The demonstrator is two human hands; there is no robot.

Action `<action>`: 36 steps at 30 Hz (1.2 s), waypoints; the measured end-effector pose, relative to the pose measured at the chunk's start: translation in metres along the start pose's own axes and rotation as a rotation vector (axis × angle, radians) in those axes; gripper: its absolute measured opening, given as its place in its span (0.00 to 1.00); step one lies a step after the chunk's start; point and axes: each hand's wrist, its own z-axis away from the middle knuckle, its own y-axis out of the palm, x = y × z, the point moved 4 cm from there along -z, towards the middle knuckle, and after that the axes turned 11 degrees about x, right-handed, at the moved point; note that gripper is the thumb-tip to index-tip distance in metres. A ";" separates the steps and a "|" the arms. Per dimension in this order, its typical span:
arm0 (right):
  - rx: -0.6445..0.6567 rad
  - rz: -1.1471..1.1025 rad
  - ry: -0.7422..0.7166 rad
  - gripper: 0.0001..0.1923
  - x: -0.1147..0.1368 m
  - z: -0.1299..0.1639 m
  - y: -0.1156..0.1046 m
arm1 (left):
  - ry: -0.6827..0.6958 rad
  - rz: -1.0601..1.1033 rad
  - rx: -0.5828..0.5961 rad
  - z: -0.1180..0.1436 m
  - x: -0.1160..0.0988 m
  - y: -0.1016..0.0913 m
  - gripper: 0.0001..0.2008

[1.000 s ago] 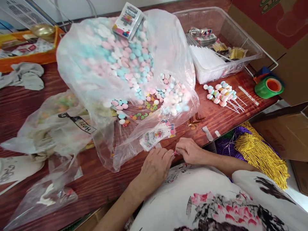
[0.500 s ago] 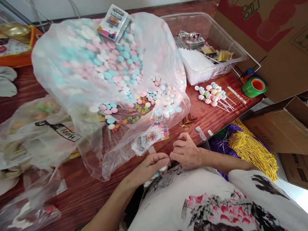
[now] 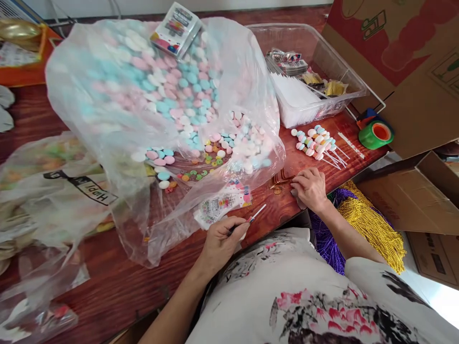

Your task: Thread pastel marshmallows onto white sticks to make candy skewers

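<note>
My left hand [image 3: 224,239] is closed around a candy skewer, with its white stick [image 3: 258,211] poking out past the thumb and forefinger. The candies on it are mostly hidden by my fingers. Further right, my right hand [image 3: 309,188] is down at the table edge, fingertips together at the ends of some gold twist ties [image 3: 281,177]. Between the hands and the big bag lie printed candy wrappers [image 3: 220,206]. Finished-looking candy skewers [image 3: 315,142], pink, blue and white on white sticks, lie in a pile beyond my right hand.
A big clear bag [image 3: 244,62] of pastel candies covers the middle. Behind the pile stands a clear plastic bin [image 3: 304,112] with white sticks and packets. Green tape [image 3: 375,135] sits by a cardboard box [image 3: 401,71]. Gold beads [image 3: 373,224] hang below the table's right edge.
My hands have come apart. The right one has moved right and forward to the twist ties. My left hand has tilted, and the white stick now shows.
</note>
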 end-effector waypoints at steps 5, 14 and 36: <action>0.109 0.121 -0.106 0.10 -0.005 -0.009 0.012 | -0.011 0.111 -0.051 -0.003 0.005 0.009 0.09; -0.003 -0.344 -0.193 0.07 0.010 0.002 -0.006 | 0.005 0.135 -0.110 -0.004 0.006 0.012 0.10; 0.098 -0.914 -0.120 0.05 0.054 0.018 -0.019 | 0.042 0.039 -0.201 0.001 0.001 0.009 0.10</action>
